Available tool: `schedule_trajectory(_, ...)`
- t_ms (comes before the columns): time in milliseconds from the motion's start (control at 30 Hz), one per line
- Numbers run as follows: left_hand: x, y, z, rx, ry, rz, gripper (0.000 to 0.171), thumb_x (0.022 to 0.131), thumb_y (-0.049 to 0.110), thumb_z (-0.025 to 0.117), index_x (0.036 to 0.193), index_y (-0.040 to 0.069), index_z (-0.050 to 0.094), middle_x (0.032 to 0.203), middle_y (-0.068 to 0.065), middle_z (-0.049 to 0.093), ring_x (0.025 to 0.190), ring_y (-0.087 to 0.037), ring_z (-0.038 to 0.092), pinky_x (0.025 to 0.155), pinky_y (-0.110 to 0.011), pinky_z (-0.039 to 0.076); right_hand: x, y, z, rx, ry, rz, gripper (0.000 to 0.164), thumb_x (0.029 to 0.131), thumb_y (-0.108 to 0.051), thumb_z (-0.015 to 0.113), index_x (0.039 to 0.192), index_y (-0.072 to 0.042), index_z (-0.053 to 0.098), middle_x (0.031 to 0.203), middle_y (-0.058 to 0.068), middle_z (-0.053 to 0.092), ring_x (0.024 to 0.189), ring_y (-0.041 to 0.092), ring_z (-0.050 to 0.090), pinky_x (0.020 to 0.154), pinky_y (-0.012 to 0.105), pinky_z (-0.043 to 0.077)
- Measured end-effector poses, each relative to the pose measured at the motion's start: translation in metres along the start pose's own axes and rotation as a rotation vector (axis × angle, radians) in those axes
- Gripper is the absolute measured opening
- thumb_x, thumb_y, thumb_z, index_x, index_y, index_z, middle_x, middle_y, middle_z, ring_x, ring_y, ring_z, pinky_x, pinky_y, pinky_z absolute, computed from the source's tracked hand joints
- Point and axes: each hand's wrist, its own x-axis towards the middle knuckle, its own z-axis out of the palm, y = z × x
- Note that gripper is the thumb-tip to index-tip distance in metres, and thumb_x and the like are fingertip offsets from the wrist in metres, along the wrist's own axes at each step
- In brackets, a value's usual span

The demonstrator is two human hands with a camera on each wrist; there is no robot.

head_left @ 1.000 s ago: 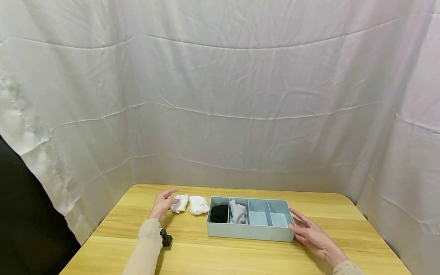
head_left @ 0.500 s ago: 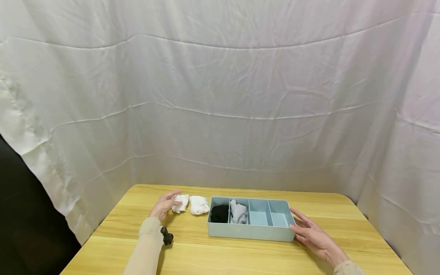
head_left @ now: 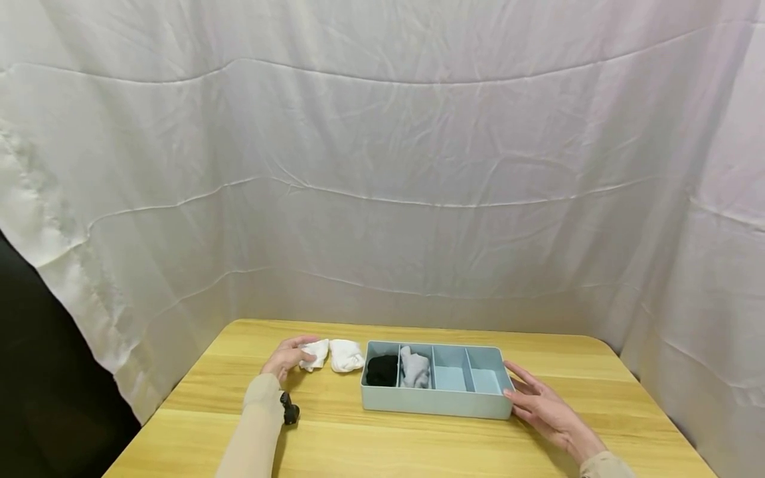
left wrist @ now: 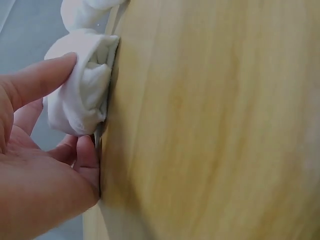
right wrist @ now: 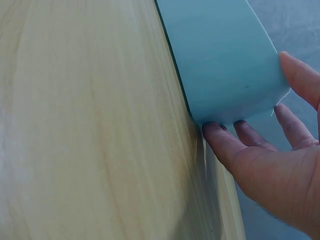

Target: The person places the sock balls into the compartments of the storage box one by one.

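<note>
Outer white roll (head_left: 315, 356), at 9 o'clock of blue box (head_left: 436, 401), is pinched by L hand (head_left: 282, 360); 3 o'clock end is touched by R hand (head_left: 552, 417), fingers spread; unrolling judged poss. if fold is tugged.

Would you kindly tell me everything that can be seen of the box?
The box is light blue, long and open-topped, with rounded corners; it looks like plastic. Three dividers make four compartments: the leftmost holds a black bundle, the next a grey bundle, and the two on the right show bare floors. It stands upright on the table, a long side towards the head camera, and the right hand touches its right end.
</note>
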Motion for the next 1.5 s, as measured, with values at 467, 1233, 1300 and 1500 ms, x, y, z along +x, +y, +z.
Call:
schedule_trajectory(467,-0.001,0.0,0.0,-0.034,0.036,0.004,0.037,0.087,0.0,0.064,0.124,0.003,0.063,0.132,-0.019,0.055,0.106,-0.025,0.053,0.082,-0.03,0.044,0.0,-0.001,0.0,-0.015,-0.008,-0.002,0.081,0.099,-0.019,0.059,0.159,-0.014,0.005,0.162,0.026,-0.003,0.148,0.043,0.01,0.116,0.053,0.028)
schedule_trajectory(1233,-0.003,0.04,0.027,-0.379,0.113,0.107,0.043,0.092,-0.005,0.056,0.134,0.0,0.053,0.119,-0.015,0.054,0.087,-0.016,0.058,0.071,-0.026,0.052,0.001,0.001,0.0,0.007,0.004,0.004,0.081,0.099,-0.017,0.059,0.159,-0.013,0.005,0.162,0.027,-0.004,0.148,0.044,0.009,0.117,0.055,0.023)
schedule_trajectory(1300,-0.002,0.044,0.032,-0.396,0.103,0.116,0.044,0.092,-0.006,0.055,0.136,0.0,0.05,0.123,-0.017,0.052,0.09,-0.017,0.057,0.076,-0.03,0.053,0.001,0.0,0.0,0.008,0.003,0.003,0.081,0.099,-0.017,0.059,0.159,-0.013,0.005,0.162,0.027,-0.004,0.148,0.044,0.008,0.117,0.055,0.023)
schedule_trajectory(1500,-0.002,0.048,0.043,-0.381,0.033,0.17,0.042,0.096,-0.003,0.052,0.137,0.006,0.049,0.127,-0.02,0.047,0.096,-0.021,0.055,0.083,-0.038,0.052,0.0,-0.001,0.0,0.007,-0.001,0.006,0.08,0.099,-0.017,0.058,0.159,-0.013,0.004,0.162,0.027,-0.004,0.148,0.044,0.008,0.117,0.055,0.023)
